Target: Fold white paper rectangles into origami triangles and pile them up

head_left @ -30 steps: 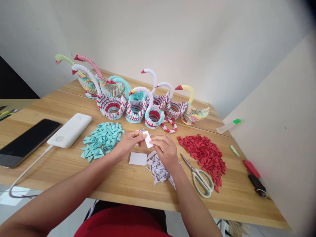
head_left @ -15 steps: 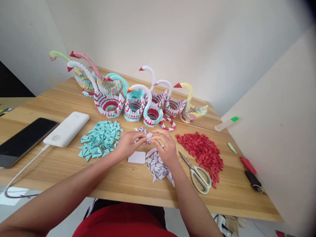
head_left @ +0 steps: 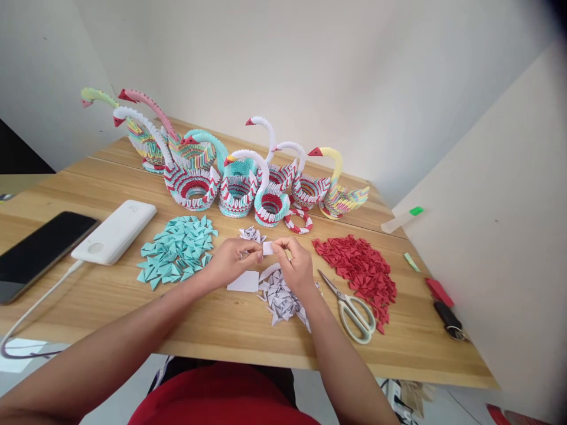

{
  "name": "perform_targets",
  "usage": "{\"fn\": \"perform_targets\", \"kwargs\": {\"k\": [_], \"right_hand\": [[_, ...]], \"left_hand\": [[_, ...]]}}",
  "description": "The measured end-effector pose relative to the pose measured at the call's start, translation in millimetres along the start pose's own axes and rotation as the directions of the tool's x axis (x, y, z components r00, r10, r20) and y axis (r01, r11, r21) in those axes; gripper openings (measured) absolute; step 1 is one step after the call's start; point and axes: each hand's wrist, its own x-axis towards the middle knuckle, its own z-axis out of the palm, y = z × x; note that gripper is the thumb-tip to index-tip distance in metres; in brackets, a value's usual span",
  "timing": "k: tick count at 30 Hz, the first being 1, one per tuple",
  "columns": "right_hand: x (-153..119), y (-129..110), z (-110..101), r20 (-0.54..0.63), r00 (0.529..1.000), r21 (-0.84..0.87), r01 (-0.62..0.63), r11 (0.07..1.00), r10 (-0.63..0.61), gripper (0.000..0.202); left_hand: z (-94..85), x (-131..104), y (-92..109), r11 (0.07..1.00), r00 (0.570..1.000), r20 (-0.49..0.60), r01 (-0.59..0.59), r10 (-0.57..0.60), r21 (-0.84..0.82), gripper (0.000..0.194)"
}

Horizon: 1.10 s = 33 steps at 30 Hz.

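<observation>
A small white piece of paper (head_left: 267,248) is pinched between my two hands over the middle of the table. My left hand (head_left: 234,260) grips its left edge with thumb and fingers, and my right hand (head_left: 294,261) pinches its right edge. Just behind it lies a small heap of white folded paper pieces (head_left: 252,234). A stack of flat white paper slips (head_left: 243,281) lies below my left hand. Under and beside my right wrist spreads a larger pile of white folded triangles (head_left: 282,300).
Teal folded triangles (head_left: 177,251) lie left, red ones (head_left: 358,274) right, beside scissors (head_left: 352,310). Several paper swans (head_left: 192,186) and a red-white ring (head_left: 298,221) stand behind. A phone (head_left: 44,251), a power bank (head_left: 115,230), a glue-like tube (head_left: 401,219) and keys (head_left: 448,319) lie outward.
The white paper now shows as a flat rectangle between my fingertips. My right fingers have curled in closer around its edge. The whole view has shifted slightly.
</observation>
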Motion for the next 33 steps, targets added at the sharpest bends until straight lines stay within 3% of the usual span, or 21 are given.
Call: {"fn": "perform_targets", "kwargs": {"k": [19, 25, 33], "right_hand": [[-0.4, -2.4, 4.8, -0.026, 0.999, 0.000, -0.036, 0.999, 0.036, 0.012], [-0.1, 1.7, 6.2, -0.025, 0.999, -0.034, 0.044, 0.998, -0.045, 0.024], [-1.7, 2.6, 11.0, -0.023, 0.997, -0.042, 0.076, 0.996, -0.077, 0.027]], "left_hand": [[0.2, -0.4, 3.5, 0.997, 0.997, 0.054, 0.049, -0.046, -0.051, 0.021], [3.6, -2.0, 4.7, 0.990, 0.996, 0.046, 0.077, -0.072, -0.122, 0.032], [10.5, -0.4, -4.2, 0.974, 0.989, -0.009, 0.146, -0.150, -0.175, 0.026]]}}
